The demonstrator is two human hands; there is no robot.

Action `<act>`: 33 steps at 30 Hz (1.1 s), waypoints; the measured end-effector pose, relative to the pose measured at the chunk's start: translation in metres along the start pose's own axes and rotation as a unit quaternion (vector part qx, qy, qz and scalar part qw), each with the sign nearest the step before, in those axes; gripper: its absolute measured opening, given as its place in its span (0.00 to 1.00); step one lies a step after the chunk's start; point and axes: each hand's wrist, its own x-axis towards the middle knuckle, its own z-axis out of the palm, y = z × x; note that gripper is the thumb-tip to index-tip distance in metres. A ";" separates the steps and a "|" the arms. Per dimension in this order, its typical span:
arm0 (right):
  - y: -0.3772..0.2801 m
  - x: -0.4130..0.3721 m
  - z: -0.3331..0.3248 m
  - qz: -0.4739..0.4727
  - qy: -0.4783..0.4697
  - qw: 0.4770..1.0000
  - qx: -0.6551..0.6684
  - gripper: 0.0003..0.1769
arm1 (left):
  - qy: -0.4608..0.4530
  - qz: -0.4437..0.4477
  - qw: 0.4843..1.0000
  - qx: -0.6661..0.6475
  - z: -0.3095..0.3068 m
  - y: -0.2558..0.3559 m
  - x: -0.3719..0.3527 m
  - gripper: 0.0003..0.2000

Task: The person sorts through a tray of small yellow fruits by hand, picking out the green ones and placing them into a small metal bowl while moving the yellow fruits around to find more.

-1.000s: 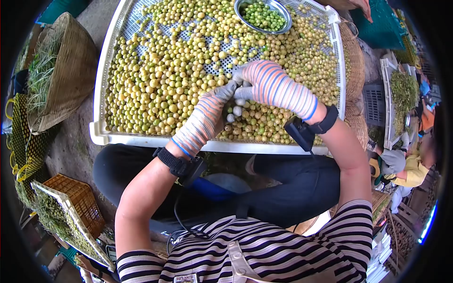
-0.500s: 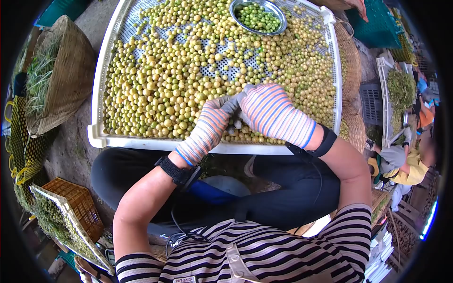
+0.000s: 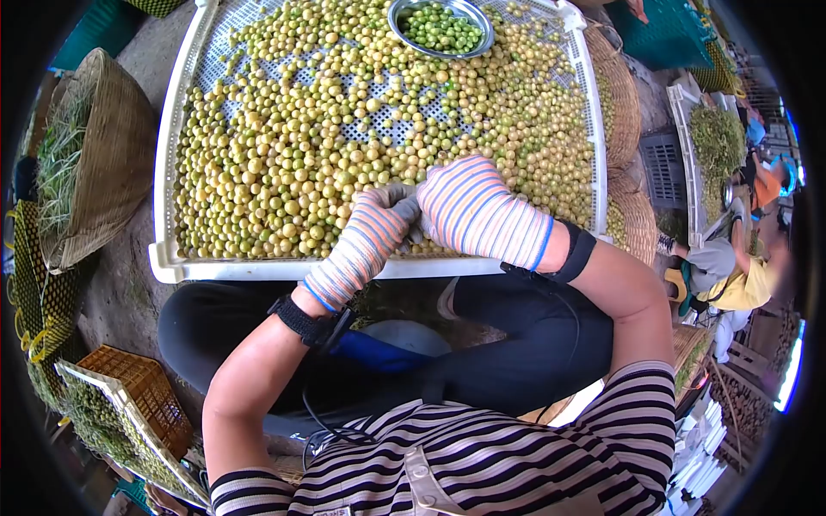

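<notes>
Berries (image 3: 284,163) crowd a white perforated tray (image 3: 241,268), woven baskets (image 3: 112,163) flanking it.

No writing, number or sign can be read anywhere from here. The only thing that looks like a label is a small patch (image 3: 335,511) on the striped shirt (image 3: 516,456) at the very bottom edge. It is cut off there and too small to make out.
</notes>
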 end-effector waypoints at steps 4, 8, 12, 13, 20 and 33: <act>0.007 0.000 -0.016 0.049 -0.101 0.993 -0.025 0.09 | 0.003 -0.026 1.000 0.010 0.005 0.004 -0.003 0.10; 0.074 0.022 0.035 0.052 0.145 0.988 -0.003 0.12 | -0.047 -0.022 0.988 -0.146 -0.008 -0.003 0.002 0.08; 0.116 0.047 0.053 0.055 0.167 0.983 0.058 0.08 | -0.059 -0.046 0.985 -0.153 -0.006 0.008 -0.002 0.09; 0.120 0.052 0.055 0.054 0.164 0.984 0.034 0.07 | -0.052 -0.029 0.985 -0.165 -0.004 0.005 -0.001 0.11; 0.137 0.060 0.073 0.024 0.221 0.961 0.164 0.05 | -0.048 -0.023 0.987 -0.151 -0.005 0.009 0.005 0.11; 0.130 0.045 0.061 0.011 0.135 0.988 -0.069 0.10 | -0.042 -0.023 0.986 -0.159 0.000 0.013 -0.003 0.11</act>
